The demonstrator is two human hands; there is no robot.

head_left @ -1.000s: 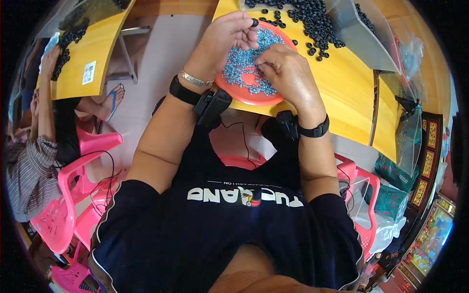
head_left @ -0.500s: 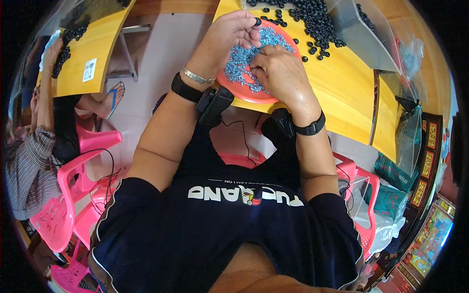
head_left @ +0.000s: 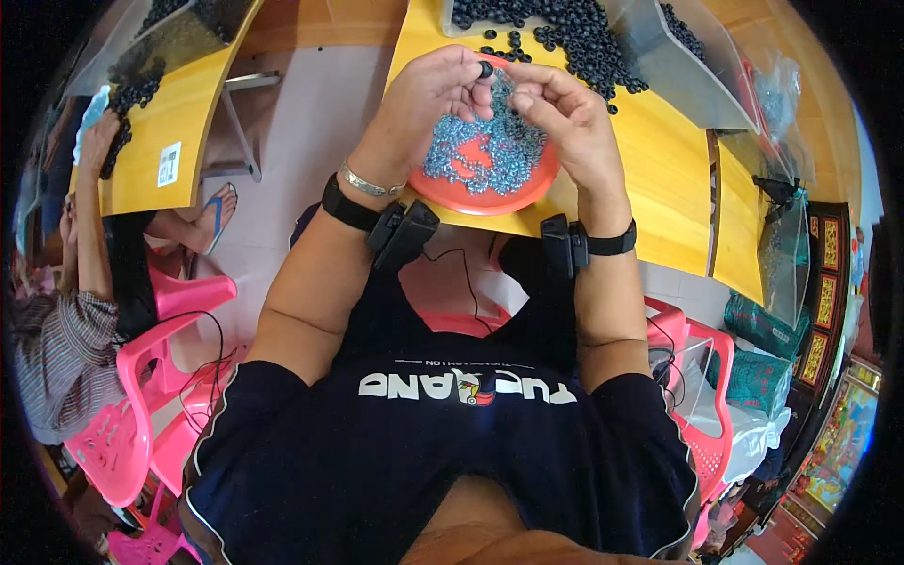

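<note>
My left hand (head_left: 435, 102) pinches a small black round piece (head_left: 486, 70) with a hole-like centre, between thumb and forefinger. Close by on its right, my right hand (head_left: 582, 122) has thumb and forefinger pressed together near that piece. Whatever it grips is too small to make out. Both hands are above a red round plate (head_left: 450, 201), which bears many tiny shiny silver-blue metal parts (head_left: 504, 169). Beyond the hands, a heap of black round pieces (head_left: 589, 33) like the held one lies on the yellow table (head_left: 650, 160).
A translucent bin (head_left: 683, 71) holding more black pieces stands at the far right. On the left, another person's hand (head_left: 101, 132) rests by black pieces on a second yellow table (head_left: 193, 122). Pink plastic chairs (head_left: 137, 414) stand at the left; green bags (head_left: 758, 377) lie at the right.
My right hand has risen out of the metal parts to beside the left hand. The left hand still holds the black piece, slightly lower in view. More red plate bottom shows.
</note>
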